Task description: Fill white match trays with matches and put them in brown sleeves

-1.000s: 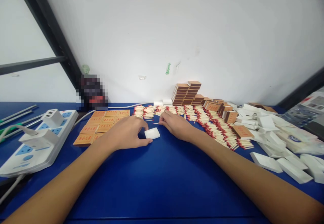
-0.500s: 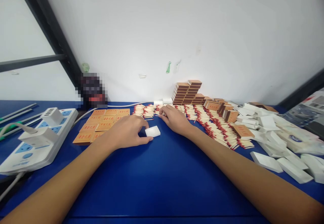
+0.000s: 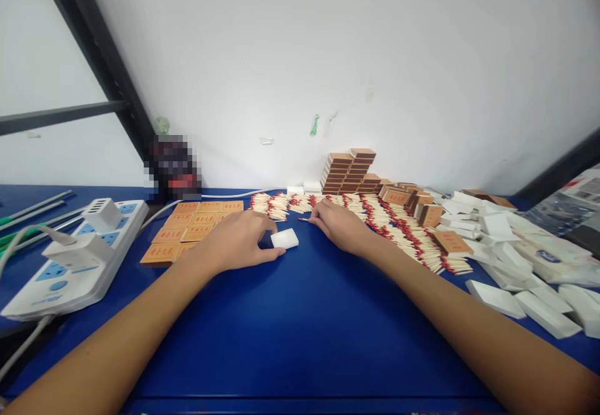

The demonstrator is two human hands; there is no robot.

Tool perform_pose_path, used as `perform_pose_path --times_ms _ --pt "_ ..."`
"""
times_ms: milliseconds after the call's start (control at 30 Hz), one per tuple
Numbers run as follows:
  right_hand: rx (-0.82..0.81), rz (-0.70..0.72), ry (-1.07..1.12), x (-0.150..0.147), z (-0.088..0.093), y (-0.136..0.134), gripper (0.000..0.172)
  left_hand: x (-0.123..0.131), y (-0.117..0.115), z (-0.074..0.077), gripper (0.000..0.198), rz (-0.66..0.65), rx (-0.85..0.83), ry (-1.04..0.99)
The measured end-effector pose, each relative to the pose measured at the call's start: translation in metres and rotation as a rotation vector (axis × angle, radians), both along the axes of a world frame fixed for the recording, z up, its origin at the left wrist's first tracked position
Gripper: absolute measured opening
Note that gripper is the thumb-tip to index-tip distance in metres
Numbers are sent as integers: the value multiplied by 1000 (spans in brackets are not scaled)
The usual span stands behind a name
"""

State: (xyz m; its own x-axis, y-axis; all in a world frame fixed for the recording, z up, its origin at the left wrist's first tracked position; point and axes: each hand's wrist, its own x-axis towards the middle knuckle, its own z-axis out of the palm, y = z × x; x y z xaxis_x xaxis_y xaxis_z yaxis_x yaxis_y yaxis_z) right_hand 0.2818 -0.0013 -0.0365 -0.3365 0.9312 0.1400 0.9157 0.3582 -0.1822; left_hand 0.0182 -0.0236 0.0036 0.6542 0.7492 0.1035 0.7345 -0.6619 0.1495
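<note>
My left hand (image 3: 244, 240) grips a small white matchbox tray (image 3: 285, 239) by its left end, thumb at the near side and fingers behind. The tray rests on or just over the blue table; its inside is too bright to make out. To its right, my right hand (image 3: 341, 224) is closed in a pinch on a single match (image 3: 303, 219), whose tip points left toward the tray. Loose red-tipped matches (image 3: 272, 205) lie in heaps just behind both hands. Orange matchbox covers or boxes (image 3: 205, 220) sit in rows beyond my left hand.
Brown-sided matchboxes (image 3: 340, 176) are stacked against the wall. More matches (image 3: 398, 230) and orange sleeves (image 3: 450, 243) spread to the right, beside a pile of white trays (image 3: 497, 299). A power strip (image 3: 100, 277) with cables occupies the left side of the blue table (image 3: 300, 340).
My right hand has shifted right and slightly nearer, away from the match heap, and a match now shows in its fingertips. The left hand keeps hold of the tray.
</note>
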Motion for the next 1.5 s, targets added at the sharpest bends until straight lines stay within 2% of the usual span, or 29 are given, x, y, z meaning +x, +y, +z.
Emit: perform_pose_path --times_ms 133,267,467,600,667,767,833,933,1100,1233,1333,1500 --pt "-12 77 46 6 11 -13 14 1 -2 -3 30 -1 16 -3" --pt "8 173 80 -6 22 -28 15 1 -2 -6 29 -13 33 -24" --pt "111 218 -149 -28 21 -46 14 5 -3 -8 23 -83 70 -78" --pt "111 256 -237 -33 18 -50 16 7 -5 -9 21 -116 77 -94" --pt "109 273 -212 -33 18 -50 17 6 -4 -8 20 -103 73 -92" --pt "152 251 -63 -27 15 -44 20 -1 2 -3 21 -74 88 -86" --pt "188 215 52 -23 10 -38 18 -9 9 2 25 -47 147 -92" --pt "172 216 176 -22 1 -28 12 -22 20 9 27 76 299 -84" --pt "72 293 312 -52 -1 -9 6 -37 34 8 35 213 446 -64" --pt "103 262 298 -88 4 7 10 -41 37 4 37 255 514 -47" --pt "64 220 222 -104 6 13 15 -42 38 4 38 274 533 -42" --pt "-18 181 131 -97 11 0 17 -38 36 4 38 240 519 -30"
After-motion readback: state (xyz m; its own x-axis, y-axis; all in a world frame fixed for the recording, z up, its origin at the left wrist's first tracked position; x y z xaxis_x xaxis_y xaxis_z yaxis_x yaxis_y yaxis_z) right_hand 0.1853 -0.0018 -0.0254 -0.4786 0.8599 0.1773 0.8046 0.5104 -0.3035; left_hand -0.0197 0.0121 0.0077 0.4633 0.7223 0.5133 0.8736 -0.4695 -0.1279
